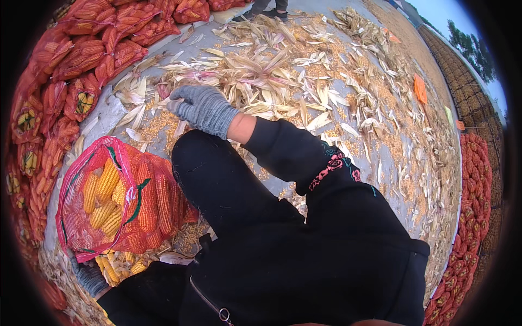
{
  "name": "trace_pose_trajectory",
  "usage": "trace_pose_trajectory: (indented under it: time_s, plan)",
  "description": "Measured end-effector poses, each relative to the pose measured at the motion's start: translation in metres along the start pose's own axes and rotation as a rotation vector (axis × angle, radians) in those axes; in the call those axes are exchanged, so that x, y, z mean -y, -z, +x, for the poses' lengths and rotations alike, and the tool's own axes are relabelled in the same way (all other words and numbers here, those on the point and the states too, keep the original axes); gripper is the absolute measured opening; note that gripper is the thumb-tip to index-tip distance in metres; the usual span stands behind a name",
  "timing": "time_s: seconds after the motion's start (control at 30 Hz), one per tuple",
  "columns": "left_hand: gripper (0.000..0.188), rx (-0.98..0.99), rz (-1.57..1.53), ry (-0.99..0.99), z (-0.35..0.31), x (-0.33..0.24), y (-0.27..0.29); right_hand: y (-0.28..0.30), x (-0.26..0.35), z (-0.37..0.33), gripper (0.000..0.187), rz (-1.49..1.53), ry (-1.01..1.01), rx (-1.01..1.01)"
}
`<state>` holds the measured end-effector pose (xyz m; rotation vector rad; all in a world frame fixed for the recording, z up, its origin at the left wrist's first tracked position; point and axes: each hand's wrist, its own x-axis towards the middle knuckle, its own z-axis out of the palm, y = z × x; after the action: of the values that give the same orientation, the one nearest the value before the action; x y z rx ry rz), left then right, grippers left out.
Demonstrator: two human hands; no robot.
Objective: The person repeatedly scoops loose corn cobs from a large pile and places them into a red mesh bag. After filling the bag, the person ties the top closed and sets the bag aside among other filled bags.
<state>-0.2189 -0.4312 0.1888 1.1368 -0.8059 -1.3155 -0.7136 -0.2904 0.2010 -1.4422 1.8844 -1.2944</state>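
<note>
A red mesh bag (155,201) with a pink rim and green ties leans at the left, its mouth open. Yellow corn cobs (106,190) show inside it. My left hand (89,278), in a grey knit glove, is at the lower edge of the bag's mouth, closed on the rim, its fingertips partly hidden. Loose corn cobs (114,267) lie beside that hand, below the bag. Above my bent knee (204,168) is my right hand (204,110), also gloved in grey. Its fingers are loosely bent and apart, with nothing visible in them.
Dry husks (261,76) and loose kernels (157,130) litter the grey ground ahead. Filled red mesh bags (87,51) are piled along the left and far left; more bags (470,201) line the right. A person's feet (261,15) show at the far edge.
</note>
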Motion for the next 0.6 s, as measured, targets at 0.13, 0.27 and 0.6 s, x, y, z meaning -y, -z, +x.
trace_pose_trajectory:
  time_s: [0.13,0.27,0.6]
  plan:
    - [0.045,0.039,0.048,0.038,-0.005,0.005,-0.001,-0.060,0.081,0.017,0.103,0.304,-0.292,0.573]
    - [0.045,0.097,0.050,-0.006,-0.010,0.008,-0.003,-0.126,0.078,0.036,0.092,0.078,-0.356,0.614]
    - [0.033,-0.034,-0.177,0.225,0.002,0.032,0.030,-0.215,-0.075,0.109,0.018,-0.333,0.002,0.374]
